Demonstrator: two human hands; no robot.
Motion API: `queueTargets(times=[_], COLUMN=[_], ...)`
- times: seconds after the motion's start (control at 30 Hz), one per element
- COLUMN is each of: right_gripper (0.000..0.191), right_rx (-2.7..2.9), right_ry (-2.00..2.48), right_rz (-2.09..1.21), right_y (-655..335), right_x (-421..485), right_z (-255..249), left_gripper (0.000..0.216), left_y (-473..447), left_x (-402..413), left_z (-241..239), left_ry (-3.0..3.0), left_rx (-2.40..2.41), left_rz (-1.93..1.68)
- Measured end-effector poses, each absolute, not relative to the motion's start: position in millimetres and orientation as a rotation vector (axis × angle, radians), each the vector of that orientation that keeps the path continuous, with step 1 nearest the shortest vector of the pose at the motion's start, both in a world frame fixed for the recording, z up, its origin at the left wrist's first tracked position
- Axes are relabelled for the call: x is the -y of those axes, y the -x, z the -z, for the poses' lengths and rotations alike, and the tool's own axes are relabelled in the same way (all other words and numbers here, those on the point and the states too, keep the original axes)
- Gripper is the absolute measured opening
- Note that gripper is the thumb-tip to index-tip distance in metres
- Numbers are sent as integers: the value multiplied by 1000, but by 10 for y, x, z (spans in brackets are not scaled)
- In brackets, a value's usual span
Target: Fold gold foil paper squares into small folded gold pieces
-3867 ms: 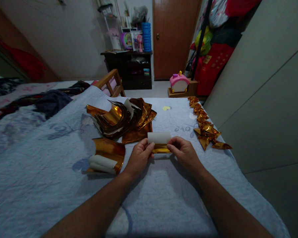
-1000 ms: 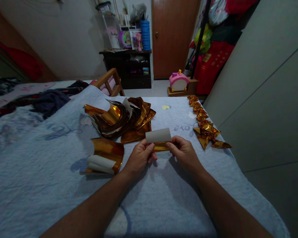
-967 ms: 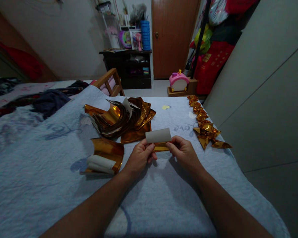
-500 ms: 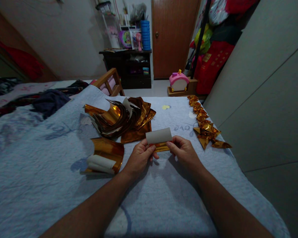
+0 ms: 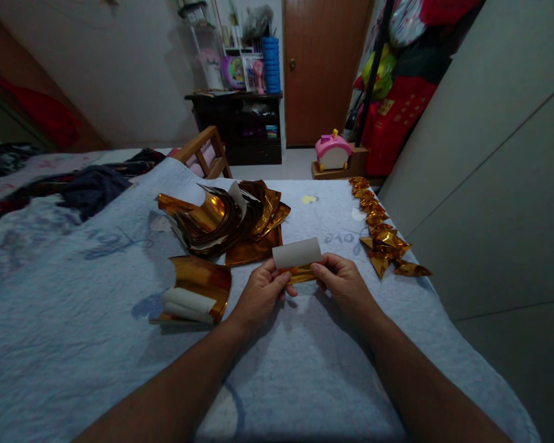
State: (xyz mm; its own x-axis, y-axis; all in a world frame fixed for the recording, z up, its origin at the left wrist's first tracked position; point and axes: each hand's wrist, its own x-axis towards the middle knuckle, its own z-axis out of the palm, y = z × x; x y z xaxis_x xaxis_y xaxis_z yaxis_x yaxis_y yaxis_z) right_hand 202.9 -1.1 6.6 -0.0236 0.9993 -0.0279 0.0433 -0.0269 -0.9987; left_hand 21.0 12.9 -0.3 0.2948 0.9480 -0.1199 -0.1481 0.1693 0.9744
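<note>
A sheet of gold foil paper (image 5: 297, 253) is held between both hands above the bed; its pale backing curls over at the top and a gold strip shows below. My left hand (image 5: 263, 289) pinches the sheet's left end, thumb on the near edge. At the right end, the thumb and fingers of my right hand (image 5: 341, 280) close on it. Left of my hands, curled gold sheets (image 5: 200, 277) with pale rolled backs lie on the cover. Beyond them sits a thick, bent stack of gold foil paper (image 5: 203, 224).
Folded gold paper pieces (image 5: 383, 243) line the bed's right edge beside a pale cabinet (image 5: 503, 184). The light blue bed cover (image 5: 96, 344) spreads beneath everything. Dark clothes (image 5: 95, 191) lie at far left. A pink toy (image 5: 333, 152) stands past the foot of the bed.
Almost nothing differs: both hands keep the same grip on the gold foil paper, and the whole view has shifted very slightly.
</note>
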Motion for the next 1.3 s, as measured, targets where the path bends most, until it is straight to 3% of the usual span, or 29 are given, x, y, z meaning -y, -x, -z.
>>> queueTargets(times=[0.67,1.3], right_gripper=[19,27], right_rx=[1315,1225], right_ry=[1278,1240], right_rz=[-1152,-1297], right_y=[-2018,-2038], right_x=[17,-1], right_z=[-64,-36], left_gripper=[38,34], left_y=[-258,-279], left_x=[-124,-107], left_z=[26,-56], left_ry=[-1083,-1063], left_rx=[-1000,-954], left_rz=[-994,-1066])
